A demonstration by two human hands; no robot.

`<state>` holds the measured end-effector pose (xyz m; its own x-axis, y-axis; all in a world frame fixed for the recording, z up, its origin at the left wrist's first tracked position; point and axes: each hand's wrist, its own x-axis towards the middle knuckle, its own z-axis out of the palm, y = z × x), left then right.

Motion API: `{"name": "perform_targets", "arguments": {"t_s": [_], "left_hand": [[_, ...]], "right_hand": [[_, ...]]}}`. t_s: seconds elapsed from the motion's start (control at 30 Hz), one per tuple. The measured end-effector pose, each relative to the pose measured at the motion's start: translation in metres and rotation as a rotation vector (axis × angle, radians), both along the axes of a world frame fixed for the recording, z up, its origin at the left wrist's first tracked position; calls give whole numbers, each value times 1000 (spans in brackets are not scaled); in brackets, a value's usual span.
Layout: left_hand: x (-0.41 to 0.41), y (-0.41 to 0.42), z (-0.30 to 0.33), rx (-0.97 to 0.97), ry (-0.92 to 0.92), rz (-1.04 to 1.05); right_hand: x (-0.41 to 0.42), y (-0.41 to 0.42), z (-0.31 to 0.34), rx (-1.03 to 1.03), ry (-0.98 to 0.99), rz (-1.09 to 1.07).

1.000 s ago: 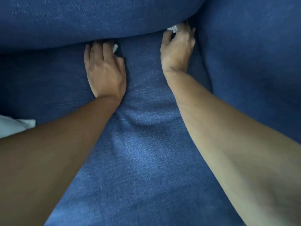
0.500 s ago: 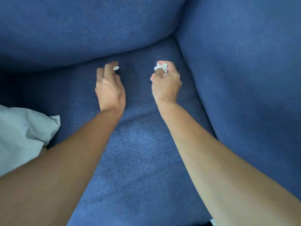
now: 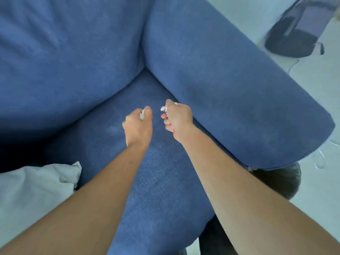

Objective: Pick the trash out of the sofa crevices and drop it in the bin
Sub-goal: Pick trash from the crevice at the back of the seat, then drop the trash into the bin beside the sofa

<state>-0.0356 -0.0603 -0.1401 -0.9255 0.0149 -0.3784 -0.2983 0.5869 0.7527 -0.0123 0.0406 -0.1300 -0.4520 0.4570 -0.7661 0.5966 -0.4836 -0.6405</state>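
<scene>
With a white scrap (image 3: 142, 115) pinched in the left hand (image 3: 138, 126) and another (image 3: 163, 108) in the right hand (image 3: 178, 120), both pinches are best kept closed until the dark, blurred object at upper right, possibly the bin (image 3: 294, 34), is reached.

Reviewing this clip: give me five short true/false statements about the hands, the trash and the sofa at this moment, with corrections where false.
1. The left hand pinches a small white scrap. True.
2. The right hand is open and empty. False: it is closed on a crumpled white scrap.
3. Both hands are dug into the crevice at the backrest. False: they are held over the seat cushion, apart from the crevice.
4. A light grey pillow lies at the left on the sofa. True.
5. The armrest is red. False: it is blue.
</scene>
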Motion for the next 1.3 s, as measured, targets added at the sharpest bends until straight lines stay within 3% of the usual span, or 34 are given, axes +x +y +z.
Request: {"name": "perform_targets", "arguments": {"t_s": [0.33,0.63,0.8,1.07,1.17,1.3], "left_hand": [[63,150,105,157,161,-311],[182,289,120,305,119,-609],[269,331,77,244,54,-788],[332,338,-57,-99,-17,-971],[342,342,-101,-183,-67,-972],[346,346,-145,-239,-270,-879]], "right_hand": [[99,126,115,106,238,-286],[237,242,115,129,146,-687],[329,273,60,69,-49,-804],[402,281,-72,-54,-316,-752],[411,281,-117,-83,-374,-675],[413,284,-156,-108,-395,-625]]}}
